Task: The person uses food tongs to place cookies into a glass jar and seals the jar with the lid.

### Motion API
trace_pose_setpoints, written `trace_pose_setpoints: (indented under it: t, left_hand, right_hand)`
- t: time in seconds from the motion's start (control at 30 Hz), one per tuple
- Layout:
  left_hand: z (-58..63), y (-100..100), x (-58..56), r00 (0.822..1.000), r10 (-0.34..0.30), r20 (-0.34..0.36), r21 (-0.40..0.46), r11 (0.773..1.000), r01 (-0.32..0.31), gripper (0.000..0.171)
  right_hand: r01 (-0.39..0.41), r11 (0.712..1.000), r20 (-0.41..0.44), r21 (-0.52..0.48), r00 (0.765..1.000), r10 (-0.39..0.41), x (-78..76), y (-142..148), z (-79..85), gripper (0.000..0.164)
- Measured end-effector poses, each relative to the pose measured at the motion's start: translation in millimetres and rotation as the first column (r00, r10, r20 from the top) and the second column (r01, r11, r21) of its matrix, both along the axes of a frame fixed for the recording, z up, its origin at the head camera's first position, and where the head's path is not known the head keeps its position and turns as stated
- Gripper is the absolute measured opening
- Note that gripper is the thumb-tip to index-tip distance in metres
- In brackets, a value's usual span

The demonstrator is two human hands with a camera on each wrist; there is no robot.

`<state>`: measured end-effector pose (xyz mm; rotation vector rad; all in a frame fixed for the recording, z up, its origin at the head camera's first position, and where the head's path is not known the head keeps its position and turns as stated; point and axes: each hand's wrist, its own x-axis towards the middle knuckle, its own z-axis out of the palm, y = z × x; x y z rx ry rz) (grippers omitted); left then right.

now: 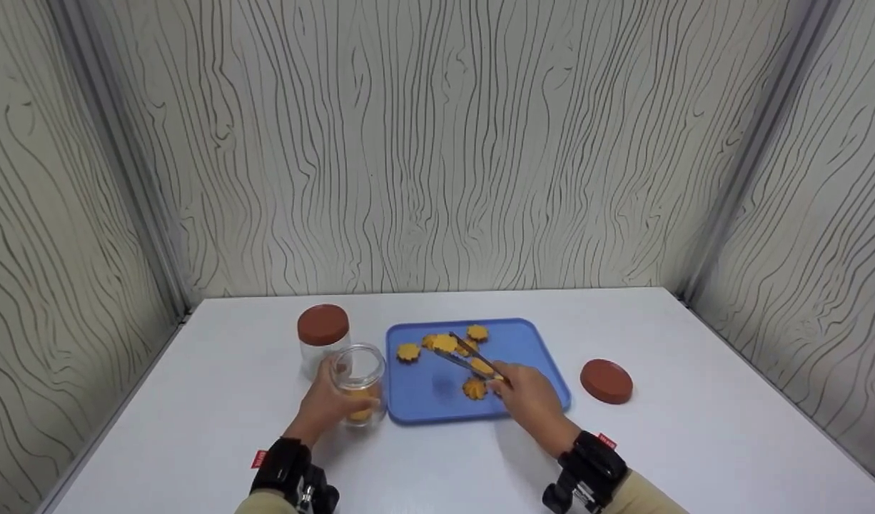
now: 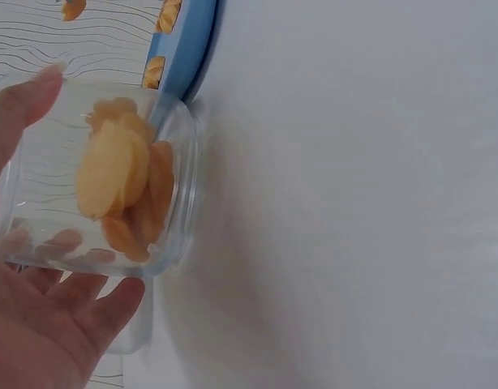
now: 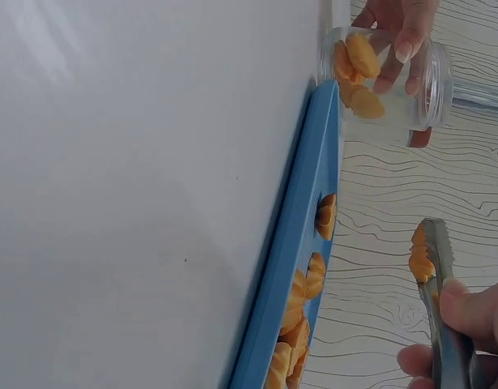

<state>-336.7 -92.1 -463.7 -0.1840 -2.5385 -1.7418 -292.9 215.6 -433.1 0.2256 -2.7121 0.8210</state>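
My left hand (image 1: pixel 325 401) grips an uncapped clear glass jar (image 1: pixel 360 365) from its left side, thumb and fingers around the wall. Several golden cookies (image 2: pixel 115 170) lie in the bottom of the jar. My right hand (image 1: pixel 532 401) holds metal tongs (image 3: pixel 452 348). Between the tongs' tips is one flower-edged cookie (image 3: pixel 421 258), raised above a blue tray (image 1: pixel 416 401). On the tray lie several more cookies, among them one at the left (image 1: pixel 408 352) and one near the front (image 1: pixel 474 389).
Behind the left hand stands a second jar with a red-brown lid (image 1: pixel 323 325). A loose red-brown lid (image 1: pixel 607 381) lies on the white table (image 1: pixel 716 400) right of the tray. Wood-patterned panels (image 1: pixel 437 143) enclose the back and sides.
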Motion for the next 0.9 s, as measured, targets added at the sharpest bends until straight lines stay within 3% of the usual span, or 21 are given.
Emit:
trace_pose_setpoints:
  t: [0.23,0.43,0.6,0.9]
  left_hand:
    - [2.4,-1.3,1.3,0.999,0.026,0.043,-0.059,0.998,-0.024,0.105]
    - [2.9,0.1,0.7,0.998,0.033,0.058,-0.057,0.998,-0.030,0.106]
    - [2.9,0.0,1.1,0.998,0.032,0.056,-0.063,0.998,-0.028,0.111]
    - [3.7,0.8,0.6,0.999,0.023,0.038,-0.059,0.998,-0.021,0.103]
  right_hand:
    - [-0.037,0.999,-0.044,0.022,0.998,0.038,2.0,-1.0,-0.1,0.038]
    - [-0.054,0.998,-0.043,-0.009,0.998,0.054,3.0,-2.3,2.6,0.037]
    - [-0.090,0.995,-0.107,-0.030,0.990,0.086,3.6,-5.7,6.2,0.035]
    - [-0.142,0.990,-0.198,-0.016,0.971,0.136,4.5,-16.4,13.1,0.032]
